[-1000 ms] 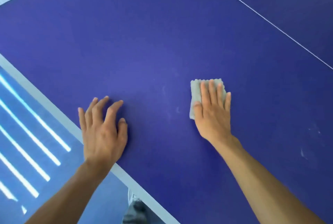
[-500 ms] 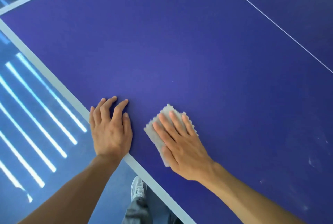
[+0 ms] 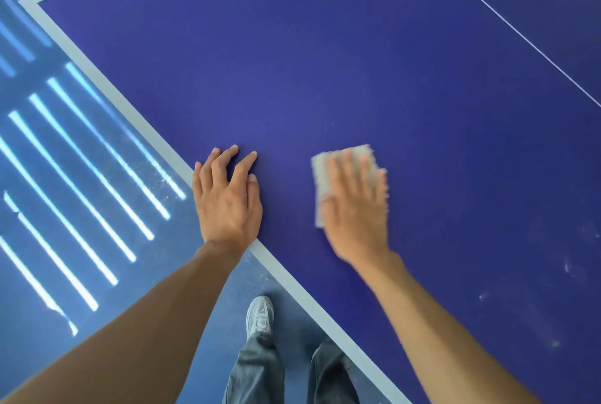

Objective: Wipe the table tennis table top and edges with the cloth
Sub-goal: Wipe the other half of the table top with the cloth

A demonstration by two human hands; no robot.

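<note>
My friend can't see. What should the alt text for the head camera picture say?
A person's right hand presses a pale cloth flat on a dark blue table tennis table, blurred as if wiping. The left hand rests on the table by its pale near edge. A grey shoe shows on the floor below.

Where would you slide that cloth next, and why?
Probably a sweep to the right. The right hand presses the cloth flat on the table top, and pale smudges show further right, while the surface around the cloth looks clean. The left hand rests by the near edge, so it can brace the reach.
</note>
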